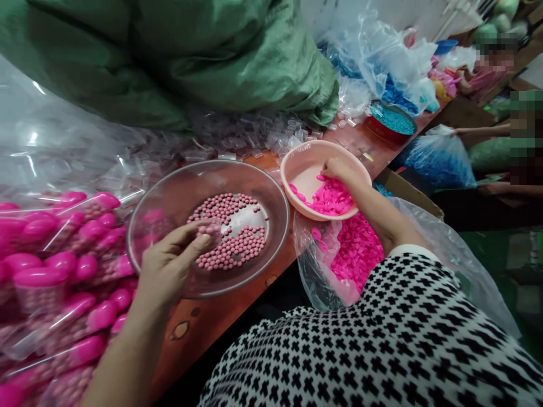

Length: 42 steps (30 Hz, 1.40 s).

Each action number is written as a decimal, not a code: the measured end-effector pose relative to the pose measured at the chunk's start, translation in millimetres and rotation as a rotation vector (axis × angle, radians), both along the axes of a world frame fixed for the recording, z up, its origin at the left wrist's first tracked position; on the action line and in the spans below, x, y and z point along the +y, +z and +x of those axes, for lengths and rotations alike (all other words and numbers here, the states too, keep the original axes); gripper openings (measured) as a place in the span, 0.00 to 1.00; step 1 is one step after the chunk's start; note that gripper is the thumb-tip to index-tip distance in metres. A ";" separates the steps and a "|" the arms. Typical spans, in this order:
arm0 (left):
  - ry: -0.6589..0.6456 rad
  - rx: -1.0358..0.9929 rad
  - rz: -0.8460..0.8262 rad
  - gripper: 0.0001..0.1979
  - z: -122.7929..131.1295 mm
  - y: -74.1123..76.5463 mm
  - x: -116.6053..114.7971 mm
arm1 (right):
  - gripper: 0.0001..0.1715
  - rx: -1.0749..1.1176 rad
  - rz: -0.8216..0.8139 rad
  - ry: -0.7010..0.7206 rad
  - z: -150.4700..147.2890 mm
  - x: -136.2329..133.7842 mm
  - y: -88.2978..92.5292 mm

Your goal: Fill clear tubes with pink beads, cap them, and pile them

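Observation:
My left hand (pixel 166 261) is closed on a small clear plastic container (pixel 214 230) with pink beads in it. It holds the container above a wide greyish bowl (pixel 278 195), where many round pink beads (pixel 231 249) lie across the bottom. My right hand (pixel 338 170) reaches into a pale pink basin (pixel 294 155). Its fingertips pinch a bright pink plastic cap (pixel 320 177) over a heap of similar caps (pixel 333 198). Below the basin, a clear plastic bag (pixel 311 277) lies open, full of more pink caps (pixel 358 249).
Filled containers with pink caps (pixel 42 277) pile up at left. Empty clear containers (pixel 258 133) lie behind the bowl, under a large green sack (pixel 237 56). A red tray of blue beads (pixel 392 121) stands farther back. At right, another person's hands hold a bag of blue pieces (pixel 443 158).

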State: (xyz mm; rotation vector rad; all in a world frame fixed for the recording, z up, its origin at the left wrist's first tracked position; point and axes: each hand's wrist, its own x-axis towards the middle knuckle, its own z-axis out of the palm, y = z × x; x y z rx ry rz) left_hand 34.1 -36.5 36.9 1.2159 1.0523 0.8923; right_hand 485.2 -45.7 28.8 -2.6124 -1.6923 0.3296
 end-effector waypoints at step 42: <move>-0.011 -0.154 0.316 0.22 -12.4 -17.6 -5.4 | 0.18 0.694 0.436 0.926 -265.7 3.0 68.9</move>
